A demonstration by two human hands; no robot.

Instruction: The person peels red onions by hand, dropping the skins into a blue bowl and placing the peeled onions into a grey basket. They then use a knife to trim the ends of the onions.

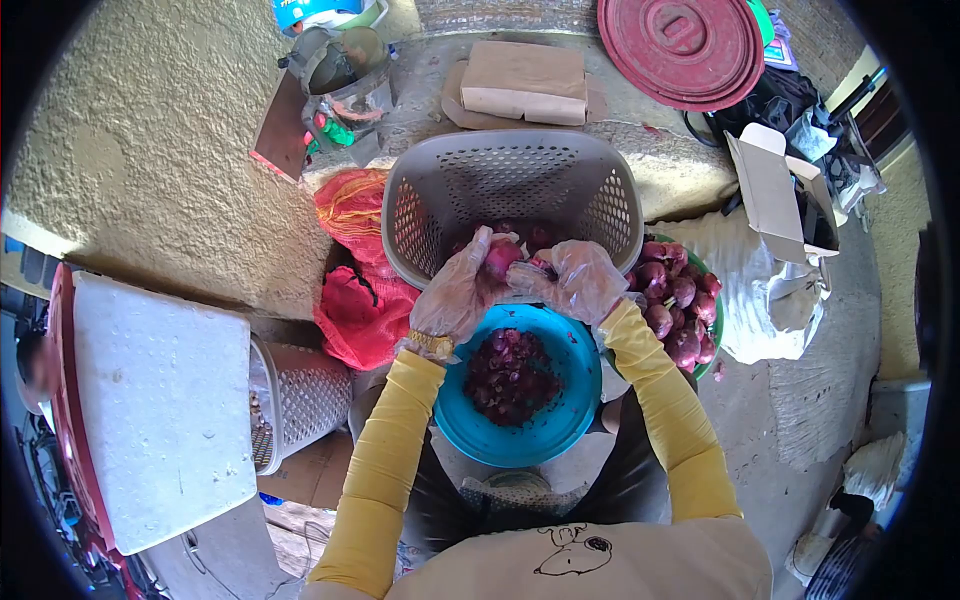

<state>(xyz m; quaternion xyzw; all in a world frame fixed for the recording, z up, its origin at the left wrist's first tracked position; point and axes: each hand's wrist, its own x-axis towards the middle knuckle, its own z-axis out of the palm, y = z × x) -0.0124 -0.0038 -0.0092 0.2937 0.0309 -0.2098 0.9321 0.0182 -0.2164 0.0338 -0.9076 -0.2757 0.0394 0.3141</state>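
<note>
My left hand (455, 292), in a clear plastic glove, is closed around a red onion (501, 259) above the near rim of the grey laundry-style basket (400, 225). Close beside it, my right hand (575, 278), gloved the same way, has its fingers pressed together near the onion; a small reddish-purple bit shows at the fingertips, and I cannot make out what it is. Below both hands is a blue basin (470, 435) with dark red onion skins (510, 378) in it. More red onions (540, 236) lie in the shaded bottom of the basket.
A green-rimmed container of red onions (683, 300) stands right of the basket. Red mesh sacks (365, 310) lie at its left. Farther left are a white foam board (165, 400) and another basket (310, 395). Behind are a cardboard box (525, 80) and a red lid (683, 50).
</note>
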